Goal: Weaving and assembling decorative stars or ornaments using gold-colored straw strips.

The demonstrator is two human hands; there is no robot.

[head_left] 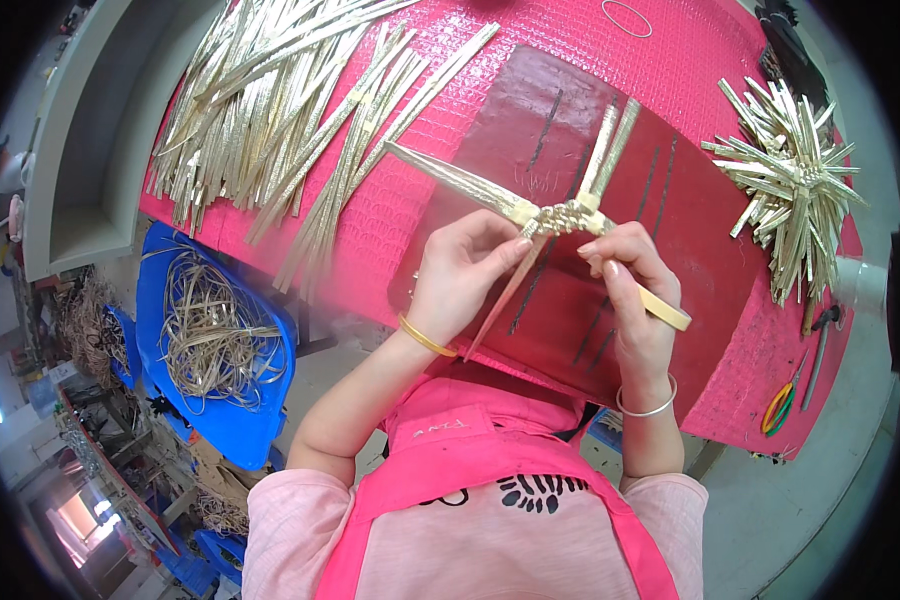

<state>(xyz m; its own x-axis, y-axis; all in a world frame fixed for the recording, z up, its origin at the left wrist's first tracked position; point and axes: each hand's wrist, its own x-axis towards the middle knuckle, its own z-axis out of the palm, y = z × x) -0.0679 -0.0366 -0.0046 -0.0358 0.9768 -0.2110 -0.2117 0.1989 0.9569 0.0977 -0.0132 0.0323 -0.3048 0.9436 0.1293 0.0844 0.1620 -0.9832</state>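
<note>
My left hand (463, 272) and my right hand (632, 285) both pinch a small woven piece of pale straw strips (560, 217) over a dark red board (610, 180). Loose strip ends stick out from the woven knot: two up to the right, a pointed bundle to the upper left, one down between my hands. A strip runs through my right hand and out past its lower side. A gold bangle is on my left wrist, a silver one on my right.
A large pile of straw strips (280, 100) lies on the pink mat (670, 60) at the upper left. Finished spiky straw pieces (790, 180) sit at the right. Scissors and coloured rubber bands (782, 405) lie at the right edge. A blue bin (245, 420) of curled strips stands below left.
</note>
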